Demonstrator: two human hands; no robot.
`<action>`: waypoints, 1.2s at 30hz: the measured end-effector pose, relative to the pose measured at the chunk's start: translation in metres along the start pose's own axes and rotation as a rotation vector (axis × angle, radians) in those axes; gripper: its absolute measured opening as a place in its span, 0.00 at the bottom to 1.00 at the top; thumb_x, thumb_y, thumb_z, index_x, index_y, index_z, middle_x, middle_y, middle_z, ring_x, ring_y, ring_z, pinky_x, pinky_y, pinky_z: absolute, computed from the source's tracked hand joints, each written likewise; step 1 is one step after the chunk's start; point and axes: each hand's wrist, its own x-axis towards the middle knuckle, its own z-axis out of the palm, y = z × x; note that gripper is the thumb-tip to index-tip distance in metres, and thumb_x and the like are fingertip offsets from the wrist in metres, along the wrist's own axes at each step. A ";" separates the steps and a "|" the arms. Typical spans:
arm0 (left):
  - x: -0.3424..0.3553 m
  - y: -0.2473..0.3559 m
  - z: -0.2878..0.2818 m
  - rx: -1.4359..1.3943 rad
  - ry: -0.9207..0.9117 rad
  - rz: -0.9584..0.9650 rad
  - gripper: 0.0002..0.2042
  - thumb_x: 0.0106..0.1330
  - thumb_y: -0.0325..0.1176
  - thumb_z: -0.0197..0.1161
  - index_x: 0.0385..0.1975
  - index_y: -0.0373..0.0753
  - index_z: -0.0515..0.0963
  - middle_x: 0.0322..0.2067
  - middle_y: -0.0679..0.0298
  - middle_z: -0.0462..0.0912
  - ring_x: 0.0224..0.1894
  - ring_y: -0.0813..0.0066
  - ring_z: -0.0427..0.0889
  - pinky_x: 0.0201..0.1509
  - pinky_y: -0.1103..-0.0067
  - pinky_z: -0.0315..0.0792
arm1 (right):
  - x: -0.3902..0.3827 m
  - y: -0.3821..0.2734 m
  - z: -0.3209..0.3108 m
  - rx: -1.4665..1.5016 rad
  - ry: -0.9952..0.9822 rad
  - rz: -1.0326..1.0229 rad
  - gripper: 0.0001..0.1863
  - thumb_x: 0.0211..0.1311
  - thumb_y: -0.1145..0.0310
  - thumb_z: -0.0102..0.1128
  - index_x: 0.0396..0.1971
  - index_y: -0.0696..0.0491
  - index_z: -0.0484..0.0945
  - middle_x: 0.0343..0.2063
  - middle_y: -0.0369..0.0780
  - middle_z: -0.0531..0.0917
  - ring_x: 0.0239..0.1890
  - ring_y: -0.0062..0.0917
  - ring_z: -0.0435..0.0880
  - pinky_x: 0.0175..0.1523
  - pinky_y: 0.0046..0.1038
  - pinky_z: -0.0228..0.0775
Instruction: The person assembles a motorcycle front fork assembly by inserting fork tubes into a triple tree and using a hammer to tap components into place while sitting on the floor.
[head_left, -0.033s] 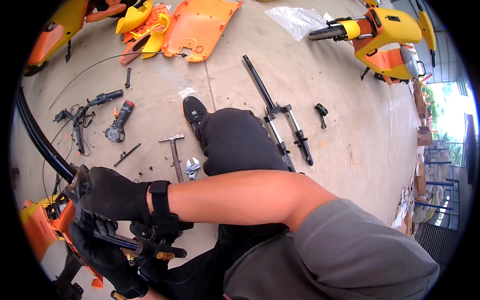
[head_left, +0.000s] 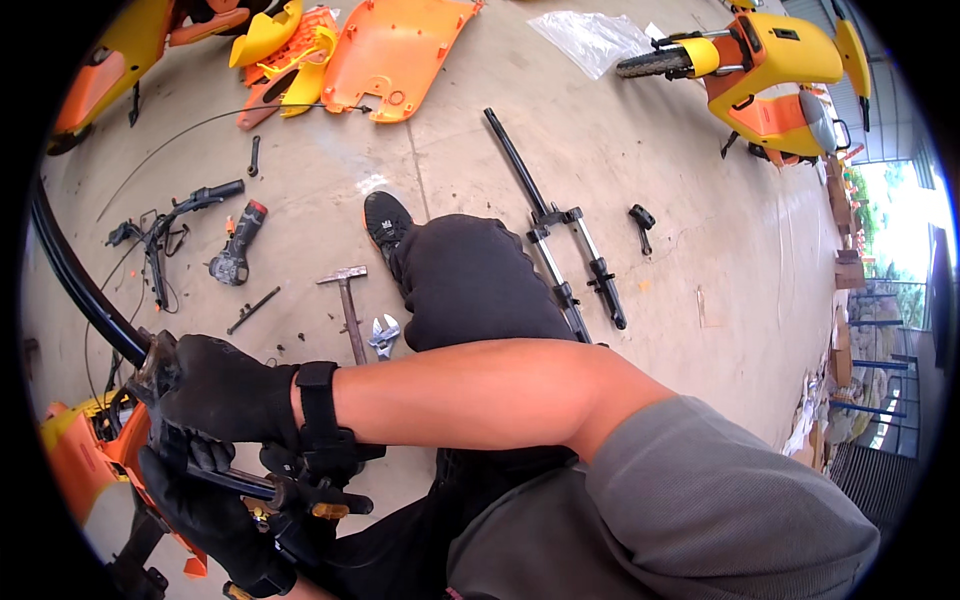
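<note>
Both of my hands wear black gloves and work at the lower left on a front fork with a long black tube (head_left: 84, 288) rising toward the upper left. My right hand (head_left: 225, 388), its arm reaching across from the right, is closed around the clamp area at the base of that tube. Just below it, my left hand (head_left: 200, 495) is closed with its fingers curled by a shiny dark fork leg (head_left: 245, 483). The gloves hide much of the gripped part. An orange reflector (head_left: 330, 510) shows by the leg's end.
On the floor lie a hammer (head_left: 347, 305), an adjustable wrench (head_left: 383, 337), a cordless power tool (head_left: 235, 250), a handlebar with cables (head_left: 160, 235) and another front fork (head_left: 518, 165). Orange panels (head_left: 405, 55) lie beyond. A yellow scooter (head_left: 780, 75) stands far right; an orange one (head_left: 75, 450) sits near my hands.
</note>
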 end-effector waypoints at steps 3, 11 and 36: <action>0.008 -0.001 -0.015 -0.061 -0.292 0.026 0.24 0.79 0.49 0.46 0.56 0.32 0.74 0.39 0.62 0.81 0.34 0.78 0.75 0.40 0.81 0.69 | 0.002 0.002 0.001 -0.062 0.044 -0.022 0.15 0.57 0.68 0.63 0.40 0.63 0.80 0.32 0.50 0.86 0.38 0.33 0.87 0.44 0.32 0.76; -0.002 -0.008 -0.013 0.119 -0.060 0.123 0.25 0.79 0.47 0.45 0.60 0.30 0.72 0.50 0.59 0.80 0.42 0.74 0.78 0.47 0.79 0.71 | 0.009 0.015 0.002 -0.102 0.099 -0.120 0.13 0.62 0.67 0.61 0.34 0.65 0.79 0.24 0.47 0.84 0.27 0.28 0.85 0.33 0.31 0.76; 0.005 -0.042 -0.019 0.044 -0.283 0.327 0.14 0.76 0.31 0.52 0.56 0.33 0.73 0.55 0.54 0.78 0.54 0.63 0.80 0.61 0.63 0.74 | 0.024 0.045 -0.038 -1.139 -0.072 -0.830 0.11 0.62 0.74 0.60 0.44 0.55 0.83 0.38 0.49 0.82 0.38 0.38 0.85 0.44 0.34 0.77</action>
